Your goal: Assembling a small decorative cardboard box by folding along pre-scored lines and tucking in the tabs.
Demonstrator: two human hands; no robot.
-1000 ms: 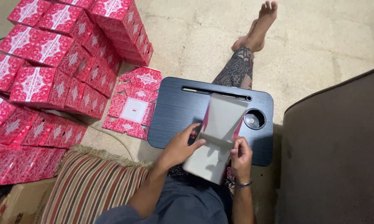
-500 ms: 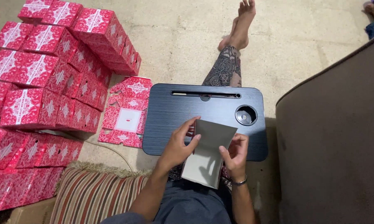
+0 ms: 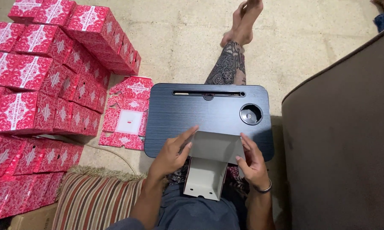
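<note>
The left hand (image 3: 171, 154) and right hand (image 3: 252, 161) each grip a side of the half-folded grey cardboard box (image 3: 211, 164). It stood taller a moment ago; now it lies bent low at the near edge of the black lap table (image 3: 209, 108).

- Boxes (image 3: 51, 64): red with white ornament, cube-shaped, stacked in rows on the floor left of the bench.
- Flat box (image 3: 126, 113): unfolded red-and-white blank with a pale square centre, lying on the floor just beside the bench's left edge.
- Grey box (image 3: 211, 159): half-folded, plain grey inside, at the bench's near edge, held between left grip (image 3: 172, 153) and right grip (image 3: 251, 164).
</note>
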